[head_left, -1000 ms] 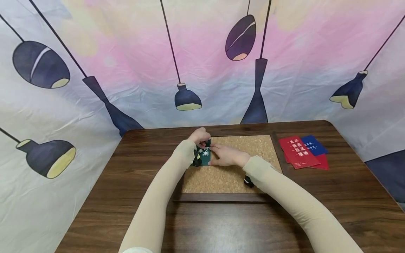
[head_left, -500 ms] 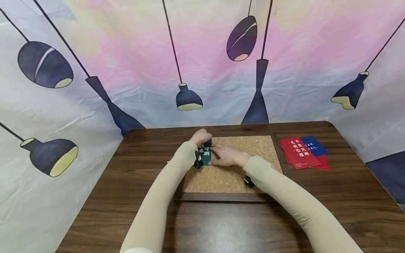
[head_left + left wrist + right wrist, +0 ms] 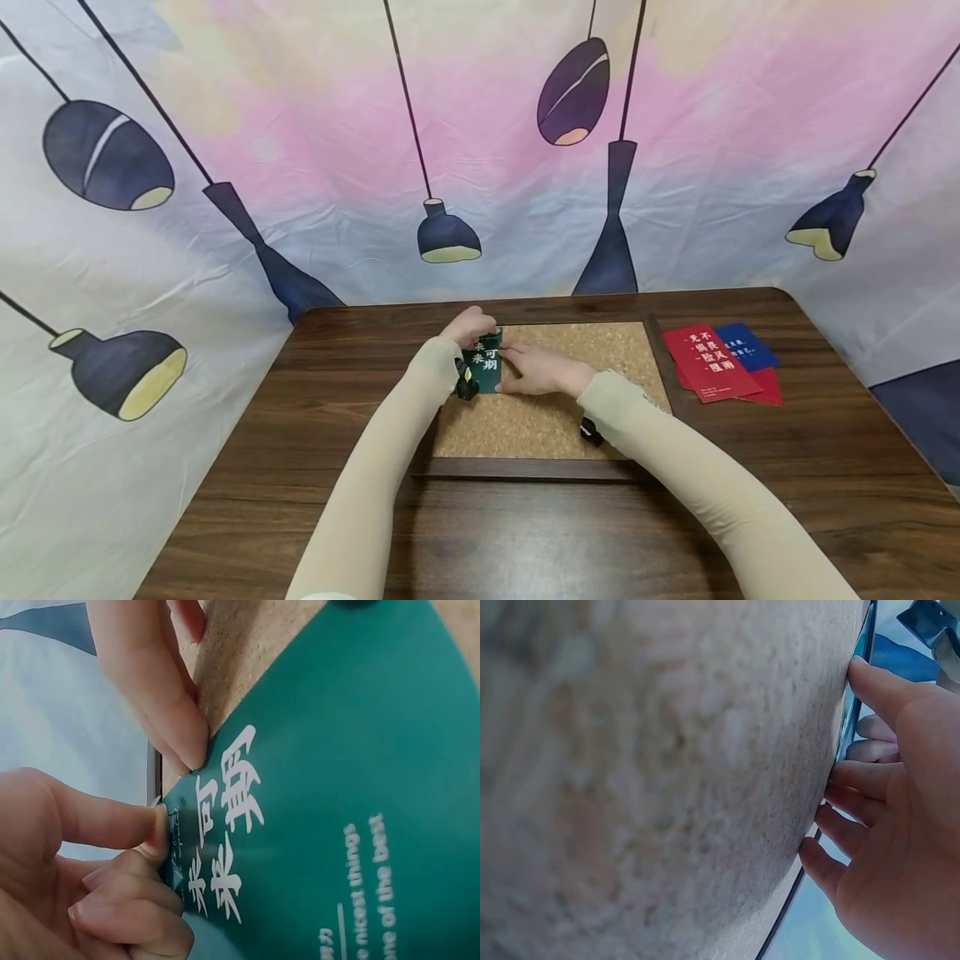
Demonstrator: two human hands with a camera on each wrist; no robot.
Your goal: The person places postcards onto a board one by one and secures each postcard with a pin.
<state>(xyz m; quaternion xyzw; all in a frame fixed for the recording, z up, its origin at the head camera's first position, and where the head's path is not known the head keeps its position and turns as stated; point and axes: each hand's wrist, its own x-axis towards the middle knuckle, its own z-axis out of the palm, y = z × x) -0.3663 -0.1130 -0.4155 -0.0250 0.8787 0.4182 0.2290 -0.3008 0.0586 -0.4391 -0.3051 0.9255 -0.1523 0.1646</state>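
A green card (image 3: 489,379) with white lettering lies on the upper left of a cork board (image 3: 555,425). At its top edge is my left hand (image 3: 468,327), fingers curled and thumb tip against the edge. In the left wrist view this hand (image 3: 112,862) seems to pinch the card there; whether a small thing sits under the fingertips is hidden. My right hand (image 3: 543,369) rests on the cork, its thumb and fingertips touching the card's right edge. The right wrist view shows that hand's fingers (image 3: 862,780) spread and nearly straight.
Red cards (image 3: 708,362) and a blue card (image 3: 746,346) overlap on the wooden table (image 3: 300,433) to the right of the board. The board has a dark frame (image 3: 532,469). A cloth printed with lamps (image 3: 450,233) hangs behind the table.
My left hand shifts slightly left, and more of the green card's lettering shows. The right hand stays in place.
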